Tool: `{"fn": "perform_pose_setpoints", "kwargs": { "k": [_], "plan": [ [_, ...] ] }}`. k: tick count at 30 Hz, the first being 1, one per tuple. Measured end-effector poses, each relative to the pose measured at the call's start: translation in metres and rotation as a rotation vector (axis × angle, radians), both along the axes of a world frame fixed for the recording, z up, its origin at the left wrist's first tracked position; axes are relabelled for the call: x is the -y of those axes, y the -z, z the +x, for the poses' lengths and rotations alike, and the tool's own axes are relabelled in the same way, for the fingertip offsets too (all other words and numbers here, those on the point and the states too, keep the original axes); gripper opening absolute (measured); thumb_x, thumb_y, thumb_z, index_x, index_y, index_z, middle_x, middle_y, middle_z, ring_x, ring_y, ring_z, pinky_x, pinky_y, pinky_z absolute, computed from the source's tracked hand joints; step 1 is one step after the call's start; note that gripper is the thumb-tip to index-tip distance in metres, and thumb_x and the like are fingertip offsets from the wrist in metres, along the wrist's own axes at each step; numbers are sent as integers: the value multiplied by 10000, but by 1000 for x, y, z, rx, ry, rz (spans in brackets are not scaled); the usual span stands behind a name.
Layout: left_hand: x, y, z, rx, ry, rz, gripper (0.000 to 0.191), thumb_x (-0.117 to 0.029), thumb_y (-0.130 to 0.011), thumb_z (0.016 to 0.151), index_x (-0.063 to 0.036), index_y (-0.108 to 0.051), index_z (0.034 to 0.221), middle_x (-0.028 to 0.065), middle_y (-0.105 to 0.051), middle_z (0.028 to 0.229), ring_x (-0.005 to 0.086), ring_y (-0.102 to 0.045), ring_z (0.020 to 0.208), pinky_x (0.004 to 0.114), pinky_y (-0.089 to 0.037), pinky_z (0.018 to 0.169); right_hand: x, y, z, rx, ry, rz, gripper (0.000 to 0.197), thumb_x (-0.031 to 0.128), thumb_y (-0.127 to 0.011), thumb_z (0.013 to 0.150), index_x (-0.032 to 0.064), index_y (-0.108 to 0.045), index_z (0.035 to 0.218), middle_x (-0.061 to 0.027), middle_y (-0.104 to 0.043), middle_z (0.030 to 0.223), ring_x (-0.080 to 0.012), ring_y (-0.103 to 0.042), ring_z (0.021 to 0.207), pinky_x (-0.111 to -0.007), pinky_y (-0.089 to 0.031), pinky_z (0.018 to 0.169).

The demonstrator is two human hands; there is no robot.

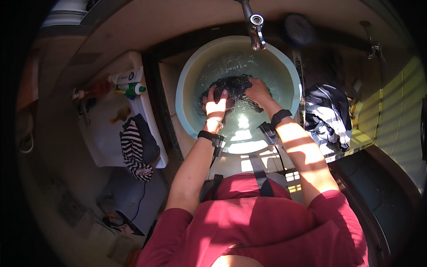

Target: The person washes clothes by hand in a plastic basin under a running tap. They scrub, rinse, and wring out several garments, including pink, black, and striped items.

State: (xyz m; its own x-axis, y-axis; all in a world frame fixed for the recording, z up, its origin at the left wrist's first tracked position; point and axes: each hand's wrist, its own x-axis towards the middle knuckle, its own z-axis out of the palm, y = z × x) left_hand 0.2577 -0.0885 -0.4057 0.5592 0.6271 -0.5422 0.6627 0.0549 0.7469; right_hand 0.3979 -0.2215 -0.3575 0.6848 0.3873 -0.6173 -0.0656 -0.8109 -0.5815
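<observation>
A wide, pale blue plastic basin full of water stands before me. In its middle a dark cloth lies partly under the rippling water. My left hand rests on the cloth's near left side with fingers spread, the fingertips partly at the water line. On the right end, my right hand has its fingers curled in and pinches the dark cloth. Much of the cloth is under water, so its shape and kind are hidden. Each wrist wears a black strap with a small device.
A chrome faucet juts over the basin's far rim. To the right lies a pile of dark and white clothes. The white sink at left holds a striped cloth, a green bottle and a white tube. Another tap is at far right.
</observation>
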Motion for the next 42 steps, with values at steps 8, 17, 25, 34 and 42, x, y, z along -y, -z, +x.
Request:
{"fn": "perform_pose_setpoints", "kwargs": {
  "k": [8, 17, 25, 34, 42],
  "plan": [
    [-33, -32, -46, 658, -70, -1242, 346, -312, -437, 1006, -39, -597, 1146, 144, -658, 1121, 297, -624, 1087, 423, -506, 967, -49, -135, -104, 374, -186, 624, 287, 319, -674, 874, 39, -682, 808, -138, -596, 827, -357, -597, 857, -452, -482, 879],
    [5, -138, -43, -176, 241, -478, 347, -189, -698, 910, -2, -625, 1192, 90, -665, 1093, 180, -674, 851, 317, -573, 728, 18, -27, -46, 469, -93, -170, 514, 220, -723, 784, 77, -598, 1262, -262, -561, 1222, -431, -474, 1231, -488, -512, 875],
    [0, -27, -34, 50, -342, -1231, 737, -717, -414, 943, -154, -480, 1413, 124, -531, 1416, 357, -530, 1275, 591, -491, 967, -19, 21, -69, -154, -80, 334, 444, 160, -717, 668, -41, -656, 1059, -181, -701, 866, -298, -685, 821, -344, -526, 742],
    [-1, -92, -43, 302, -376, -902, 269, -205, -546, 982, 12, -611, 1126, 80, -658, 1066, 166, -661, 941, 312, -551, 861, -34, -59, -82, 376, -148, 226, 253, 164, -690, 801, 76, -684, 1038, -187, -630, 1031, -380, -648, 955, -470, -543, 779],
    [18, -45, -51, 7, 304, -45, 636, -391, -828, 756, 71, -563, 1104, 238, -626, 1157, 309, -659, 974, 371, -536, 851, 16, 20, -44, 272, -275, -224, 558, 194, -693, 771, 91, -575, 1307, -244, -453, 1427, -421, -600, 1144, -477, -540, 867]
  ]
}}
